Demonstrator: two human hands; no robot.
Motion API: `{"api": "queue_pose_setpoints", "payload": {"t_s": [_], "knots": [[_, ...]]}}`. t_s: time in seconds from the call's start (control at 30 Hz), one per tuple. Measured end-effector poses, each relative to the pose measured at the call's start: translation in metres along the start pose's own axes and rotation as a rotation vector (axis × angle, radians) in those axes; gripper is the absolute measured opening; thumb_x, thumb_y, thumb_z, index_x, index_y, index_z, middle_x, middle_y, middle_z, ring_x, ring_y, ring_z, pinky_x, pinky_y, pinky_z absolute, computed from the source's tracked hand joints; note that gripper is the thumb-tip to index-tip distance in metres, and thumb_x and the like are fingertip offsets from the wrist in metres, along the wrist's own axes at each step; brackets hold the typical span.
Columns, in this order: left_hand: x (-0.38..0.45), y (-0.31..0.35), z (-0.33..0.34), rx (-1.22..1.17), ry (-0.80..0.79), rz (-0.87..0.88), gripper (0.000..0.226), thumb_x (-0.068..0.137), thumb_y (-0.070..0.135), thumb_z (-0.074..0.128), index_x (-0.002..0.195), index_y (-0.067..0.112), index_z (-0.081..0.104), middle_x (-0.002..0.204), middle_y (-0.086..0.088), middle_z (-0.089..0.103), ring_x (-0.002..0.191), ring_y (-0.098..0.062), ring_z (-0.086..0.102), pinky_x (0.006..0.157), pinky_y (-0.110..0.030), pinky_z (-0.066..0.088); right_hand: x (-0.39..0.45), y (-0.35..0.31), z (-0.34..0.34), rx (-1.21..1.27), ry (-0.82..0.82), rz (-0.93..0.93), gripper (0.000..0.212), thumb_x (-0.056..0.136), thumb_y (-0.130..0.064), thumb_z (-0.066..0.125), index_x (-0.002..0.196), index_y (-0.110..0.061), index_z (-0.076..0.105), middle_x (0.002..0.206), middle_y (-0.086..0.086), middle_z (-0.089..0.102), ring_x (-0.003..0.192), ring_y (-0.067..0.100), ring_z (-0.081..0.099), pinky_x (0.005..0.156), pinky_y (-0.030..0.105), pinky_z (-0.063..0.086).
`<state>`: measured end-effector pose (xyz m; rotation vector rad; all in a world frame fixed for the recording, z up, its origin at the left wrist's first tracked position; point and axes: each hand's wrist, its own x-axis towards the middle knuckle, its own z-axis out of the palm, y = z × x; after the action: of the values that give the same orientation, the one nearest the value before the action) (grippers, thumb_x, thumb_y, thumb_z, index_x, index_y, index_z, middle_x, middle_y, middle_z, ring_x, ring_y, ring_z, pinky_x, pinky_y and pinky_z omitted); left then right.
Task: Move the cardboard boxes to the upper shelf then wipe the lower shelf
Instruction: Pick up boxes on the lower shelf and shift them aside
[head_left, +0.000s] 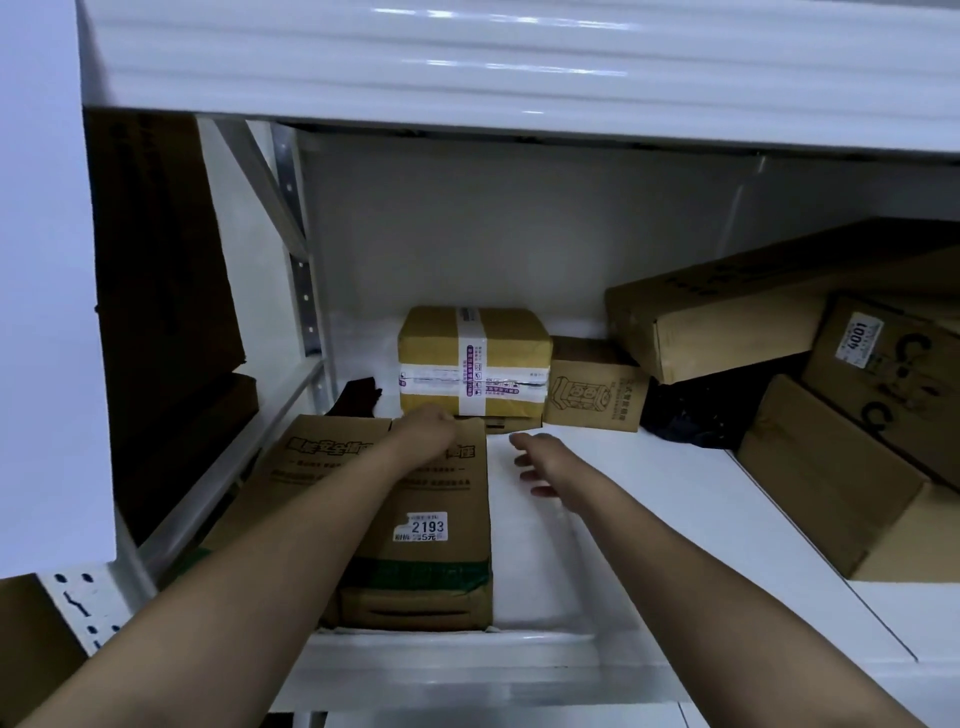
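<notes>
At nine o'clock, outside the white rack upright (298, 249), a tall dark cardboard sheet (161, 270) leans in shadow. Just inside the upright, at about seven o'clock on the lower shelf (649, 519), lies the long flat cardboard box with the 2193 sticker (415, 525), its near end at the shelf's front lip and its green-taped end toward me. My left hand (426, 428) reaches along its top to the far edge; the fingers drop over that edge, so I cannot tell how tight this grip is. A dark glove-like thing (358, 397) lies just behind the box at its far left corner.

Dead centre, against the back wall, sits the yellow parcel bound with white printed tape (472, 358), just beyond my left fingertips. My right hand (540, 465) hovers at five o'clock from it, above bare shelf, fingers spread and relaxed, its grip wide and holding nothing.

Touching the yellow parcel's right side stands a small brown box with a line drawing (595, 387). At three o'clock a long carton (727, 312) tilts over something dark (696, 410), and beside it the box with the 1004 label (883, 374) leans on a large plain carton (841, 483). At twelve o'clock runs the upper shelf (493, 62).
</notes>
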<state>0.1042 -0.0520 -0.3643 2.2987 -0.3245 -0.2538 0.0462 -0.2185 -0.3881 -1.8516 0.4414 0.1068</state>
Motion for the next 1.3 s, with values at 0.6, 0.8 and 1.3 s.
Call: {"api": "queue_pose_setpoints", "payload": {"t_s": [0.6,0.8,1.3], "knots": [[0.065,0.032,-0.009,-0.219,0.441,-0.301,0.061,0.091,0.035,0.052,0.141,0.010,0.029,0.142,-0.017,0.030,0.127,-0.036,0.037,0.099,-0.040,0.037,0.071,-0.034,-0.044,0.141,0.201,-0.120,0.044,0.095,-0.029,0.054,0.131,-0.008,0.040,0.124,0.010,0.054,0.111,0.028,0.054,0.092,0.038,0.047],[0.085,0.057,0.010,-0.492,0.328,-0.137,0.011,0.094,0.018,0.048,0.086,0.011,0.052,0.084,-0.008,0.061,0.088,-0.028,0.062,0.085,-0.032,0.048,0.099,-0.029,-0.067,0.125,0.227,-0.119,0.036,0.093,-0.027,0.054,0.117,-0.002,0.059,0.111,0.018,0.065,0.103,0.032,0.062,0.095,0.046,0.050],[0.097,0.134,0.095,-0.409,-0.213,-0.138,0.037,0.097,0.030,0.048,0.130,0.014,0.048,0.132,-0.006,0.055,0.118,-0.021,0.055,0.093,-0.032,0.049,0.130,-0.003,-0.143,0.300,0.358,0.082,0.055,0.099,-0.036,0.042,0.144,-0.005,0.034,0.144,0.015,0.040,0.128,0.031,0.042,0.105,0.034,0.037]]}}
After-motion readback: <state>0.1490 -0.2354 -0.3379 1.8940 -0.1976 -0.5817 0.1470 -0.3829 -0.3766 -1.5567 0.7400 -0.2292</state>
